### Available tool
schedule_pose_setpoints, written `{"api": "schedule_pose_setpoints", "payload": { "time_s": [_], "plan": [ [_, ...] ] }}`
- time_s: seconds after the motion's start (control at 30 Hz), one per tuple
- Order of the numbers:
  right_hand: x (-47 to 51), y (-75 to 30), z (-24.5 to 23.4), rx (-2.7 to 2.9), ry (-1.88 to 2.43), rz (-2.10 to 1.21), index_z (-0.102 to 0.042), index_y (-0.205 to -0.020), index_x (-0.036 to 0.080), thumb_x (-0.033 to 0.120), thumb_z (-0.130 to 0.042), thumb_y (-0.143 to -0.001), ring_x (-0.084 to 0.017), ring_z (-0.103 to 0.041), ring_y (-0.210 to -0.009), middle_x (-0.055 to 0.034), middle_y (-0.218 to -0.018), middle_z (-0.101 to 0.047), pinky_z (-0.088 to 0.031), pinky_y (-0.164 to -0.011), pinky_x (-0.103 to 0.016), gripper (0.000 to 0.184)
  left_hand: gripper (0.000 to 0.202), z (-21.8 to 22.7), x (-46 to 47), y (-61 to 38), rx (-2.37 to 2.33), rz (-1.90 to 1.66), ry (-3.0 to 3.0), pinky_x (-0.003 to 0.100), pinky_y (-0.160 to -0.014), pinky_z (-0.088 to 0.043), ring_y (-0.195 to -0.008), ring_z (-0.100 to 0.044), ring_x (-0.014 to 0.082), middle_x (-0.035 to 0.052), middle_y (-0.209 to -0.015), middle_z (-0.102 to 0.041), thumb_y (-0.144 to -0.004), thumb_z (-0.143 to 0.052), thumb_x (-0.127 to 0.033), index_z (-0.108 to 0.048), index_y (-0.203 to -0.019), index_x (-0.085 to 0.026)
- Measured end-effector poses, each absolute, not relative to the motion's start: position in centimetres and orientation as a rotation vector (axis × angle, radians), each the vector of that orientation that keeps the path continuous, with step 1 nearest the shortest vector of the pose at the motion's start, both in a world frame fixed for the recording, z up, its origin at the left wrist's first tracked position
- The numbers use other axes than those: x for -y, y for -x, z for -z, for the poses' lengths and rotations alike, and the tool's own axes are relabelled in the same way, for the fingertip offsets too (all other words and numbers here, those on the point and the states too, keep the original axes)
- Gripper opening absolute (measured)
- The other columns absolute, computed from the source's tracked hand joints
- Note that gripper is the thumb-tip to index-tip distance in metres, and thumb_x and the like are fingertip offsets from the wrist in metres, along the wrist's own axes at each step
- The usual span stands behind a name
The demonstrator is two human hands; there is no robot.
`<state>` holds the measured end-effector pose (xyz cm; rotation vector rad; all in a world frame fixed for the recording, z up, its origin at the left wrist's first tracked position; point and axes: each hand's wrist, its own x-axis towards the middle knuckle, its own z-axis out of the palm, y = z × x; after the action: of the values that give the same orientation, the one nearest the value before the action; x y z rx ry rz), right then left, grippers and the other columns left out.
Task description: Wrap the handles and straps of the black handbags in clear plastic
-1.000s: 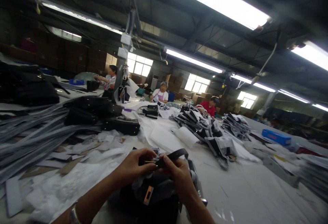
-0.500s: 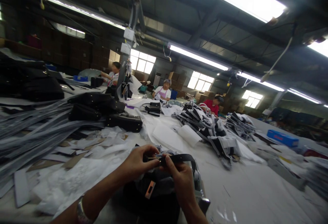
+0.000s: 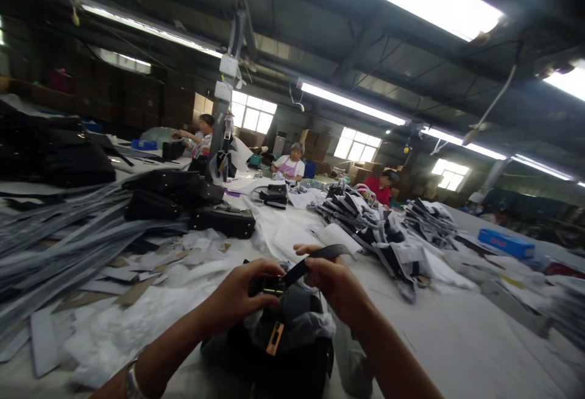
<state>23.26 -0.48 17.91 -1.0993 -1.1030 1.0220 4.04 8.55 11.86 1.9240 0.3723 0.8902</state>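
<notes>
Between the thumb and fingers of my left hand is a gold-coloured buckle. A black strap runs from it up to the right, pinched by my right hand, and its end sticks out past the fingers. Below both hands sits a black handbag, with a gold metal plate on its front that has a slot in it. Clear plastic film lies over part of the bag's top. Whether the strap passes fully through the buckle I cannot make out.
Crumpled white wrapping and long grey strips cover the left side. Black bags lie beyond. A heap of wrapped straps and a blue box are on the right. Several people work farther back.
My right hand has moved up and right, drawing the strap into a straighter slant. The buckle now shows at my left fingers, and more plastic film is visible on the bag.
</notes>
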Motion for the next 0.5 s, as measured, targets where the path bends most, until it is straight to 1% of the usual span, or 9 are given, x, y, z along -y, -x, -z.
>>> {"api": "schedule_pose_setpoints", "payload": {
  "time_s": [0.07, 0.1, 0.17, 0.23, 0.3, 0.37, 0.4, 0.43, 0.5],
  "plan": [
    [0.5, -23.8, -19.9, 1.090, 0.922, -1.168, -0.073, -0.093, 0.019, 0.021, -0.071, -0.076, -0.006, -0.055, -0.058, -0.0049, -0.115, -0.070, -0.046, -0.058, -0.020, 0.017, 0.024, -11.8, -8.8, -3.8, -0.408, -0.954, -1.899, 0.034, -0.098, -0.047, -0.107, -0.064, 0.0239, 0.0048, -0.110, -0.072, -0.078, -0.072, -0.024, -0.070, -0.102, -0.021],
    [0.4, -24.1, -20.8, 1.113, 0.879, -1.190, -0.072, -0.094, 0.020, 0.021, -0.072, -0.076, -0.006, -0.058, -0.062, -0.0055, -0.118, -0.069, -0.049, -0.063, -0.021, 0.018, 0.022, -11.7, -8.9, -3.7, -0.427, -0.974, -1.866, 0.033, -0.097, -0.048, -0.106, -0.065, 0.0238, 0.0048, -0.110, -0.072, -0.079, -0.071, -0.025, -0.071, -0.101, -0.020],
    [0.2, -24.6, -22.4, 1.182, 0.864, -1.133, -0.071, -0.098, 0.022, 0.021, -0.077, -0.074, -0.010, -0.065, -0.070, -0.0052, -0.113, -0.072, -0.053, -0.072, -0.026, 0.026, 0.026, -11.7, -9.1, -3.8, -0.470, -0.997, -1.813, 0.033, -0.096, -0.049, -0.104, -0.066, 0.0238, 0.0048, -0.109, -0.073, -0.078, -0.073, -0.026, -0.071, -0.103, -0.020],
    [-0.2, -25.3, -23.9, 1.257, 0.890, -0.988, -0.071, -0.099, 0.023, 0.023, -0.080, -0.071, -0.013, -0.068, -0.072, -0.0041, -0.105, -0.074, -0.054, -0.075, -0.029, 0.029, 0.031, -11.7, -9.2, -3.9, -0.504, -1.015, -1.797, 0.034, -0.095, -0.050, -0.103, -0.067, 0.0240, 0.0047, -0.108, -0.074, -0.076, -0.075, -0.025, -0.070, -0.105, -0.020],
    [-0.8, -25.9, -25.3, 1.331, 0.919, -0.795, -0.072, -0.095, 0.021, 0.028, -0.080, -0.072, -0.012, -0.067, -0.068, -0.0038, -0.098, -0.075, -0.054, -0.072, -0.029, 0.025, 0.033, -11.6, -9.2, -4.1, -0.512, -1.040, -1.782, 0.034, -0.095, -0.050, -0.104, -0.067, 0.0241, 0.0049, -0.108, -0.073, -0.073, -0.077, -0.023, -0.069, -0.105, -0.020],
    [-1.3, -26.3, -26.6, 1.428, 0.975, -0.586, -0.074, -0.088, 0.019, 0.035, -0.077, -0.077, -0.011, -0.063, -0.062, -0.0046, -0.094, -0.075, -0.053, -0.064, -0.026, 0.019, 0.035, -11.5, -9.4, -4.2, -0.501, -1.054, -1.737, 0.034, -0.095, -0.050, -0.105, -0.067, 0.0241, 0.0053, -0.109, -0.072, -0.072, -0.078, -0.022, -0.067, -0.105, -0.020],
    [-1.4, -26.4, -27.1, 1.480, 1.017, -0.478, -0.075, -0.086, 0.018, 0.038, -0.074, -0.079, -0.011, -0.061, -0.061, -0.0051, -0.092, -0.075, -0.051, -0.062, -0.026, 0.021, 0.037, -11.4, -9.4, -4.3, -0.500, -1.060, -1.704, 0.035, -0.094, -0.050, -0.105, -0.067, 0.0241, 0.0055, -0.109, -0.072, -0.071, -0.078, -0.022, -0.066, -0.105, -0.020],
    [-1.5, -26.4, -27.6, 1.532, 1.065, -0.380, -0.075, -0.086, 0.018, 0.041, -0.072, -0.081, -0.012, -0.061, -0.063, -0.0052, -0.090, -0.075, -0.050, -0.062, -0.026, 0.023, 0.038, -11.2, -9.5, -4.3, -0.502, -1.069, -1.666, 0.035, -0.095, -0.050, -0.104, -0.067, 0.0242, 0.0056, -0.109, -0.072, -0.070, -0.079, -0.021, -0.065, -0.105, -0.020],
    [-1.5, -26.0, -28.3, 1.613, 1.137, -0.253, -0.075, -0.091, 0.019, 0.045, -0.068, -0.084, -0.015, -0.063, -0.071, -0.0044, -0.084, -0.074, -0.050, -0.070, -0.028, 0.028, 0.040, -10.9, -9.7, -4.4, -0.517, -1.094, -1.603, 0.036, -0.096, -0.050, -0.104, -0.067, 0.0245, 0.0057, -0.106, -0.072, -0.068, -0.080, -0.020, -0.064, -0.105, -0.019]
  ]
}}
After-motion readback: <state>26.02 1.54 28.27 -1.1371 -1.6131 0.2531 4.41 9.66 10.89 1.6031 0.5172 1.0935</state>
